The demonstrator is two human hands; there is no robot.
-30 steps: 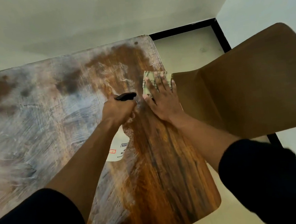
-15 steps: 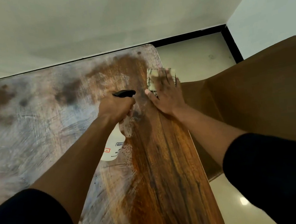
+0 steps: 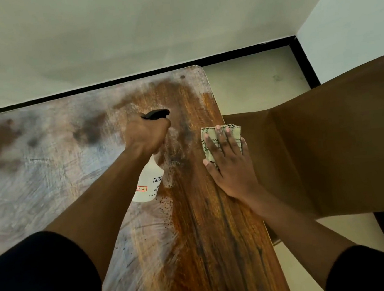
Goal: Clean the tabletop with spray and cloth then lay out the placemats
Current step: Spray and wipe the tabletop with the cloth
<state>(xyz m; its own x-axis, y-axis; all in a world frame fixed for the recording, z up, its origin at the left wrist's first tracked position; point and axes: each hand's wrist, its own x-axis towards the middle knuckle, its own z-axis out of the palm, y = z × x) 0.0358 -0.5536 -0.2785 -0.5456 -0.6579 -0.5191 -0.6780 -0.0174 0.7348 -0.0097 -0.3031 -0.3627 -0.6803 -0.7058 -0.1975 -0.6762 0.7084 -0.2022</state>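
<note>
two black sleeves point(image 3: 34, 280) are filling the bottom corners nearest the camera, and both bare forearms are reaching out over the wooden tabletop point(image 3: 216, 249). the near right part of the tabletop is showing dark, glossy grain, while the whole left side is lying under a chalky, streaked white film point(image 3: 24, 186) with a few dark blotches farther out. a scatter of fine dark droplets is sitting along the border between the two zones, just beside the base of the spray bottle point(image 3: 149, 185). the left hand point(image 3: 147, 135) is wrapping closed around the neck of that white, labelled bottle, holding it tilted above the table with its black trigger head point(image 3: 155, 114) pointing to the right; the forearm is covering much of the bottle's body. the right hand point(image 3: 229, 162) is lying flat with fingers spread, pressing a folded pale cloth point(image 3: 209, 136) with dark stitched lines against the table's right edge; the palm is hiding most of the cloth, and only its far end and left side are peeking out. just beside that hand, off the table's edge, a brown moulded chair point(image 3: 328, 143) is standing with its seat tucked close and its back rising to the right. beyond the table's rounded far corner, pale floor tile point(image 3: 251, 84) is meeting a black skirting strip point(image 3: 131, 78) along the white walls point(image 3: 149, 19).
</note>
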